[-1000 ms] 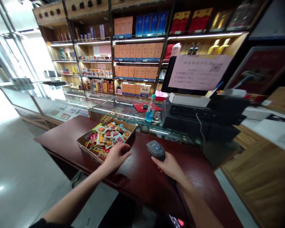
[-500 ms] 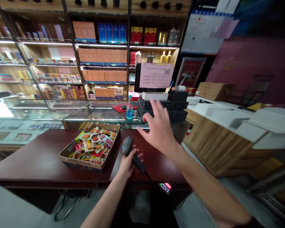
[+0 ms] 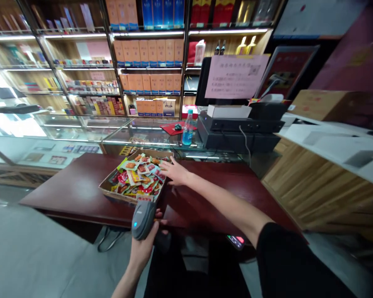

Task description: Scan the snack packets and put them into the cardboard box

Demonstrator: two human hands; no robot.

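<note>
In my left hand is a dark barcode scanner with a lit blue light, held low in front of the table's near edge. My right hand reaches to the right side of a shallow cardboard box, its fingers stretched over the rim. Small colourful snack packets fill that box, heaped and overlapping. The right fingertips are at the packets on that side; whether they touch one I cannot tell. The fingers look apart, with nothing visible in them.
The box stands on a dark red table. Behind it are a glass counter, a bottle of blue liquid, and a monitor with a pink sheet. A lit phone lies by the near edge. Wooden cabinets stand to the right.
My right hand has come down from in front of the monitor to the box's right side. My left hand has drawn the scanner lower and nearer. The view has tilted down.
</note>
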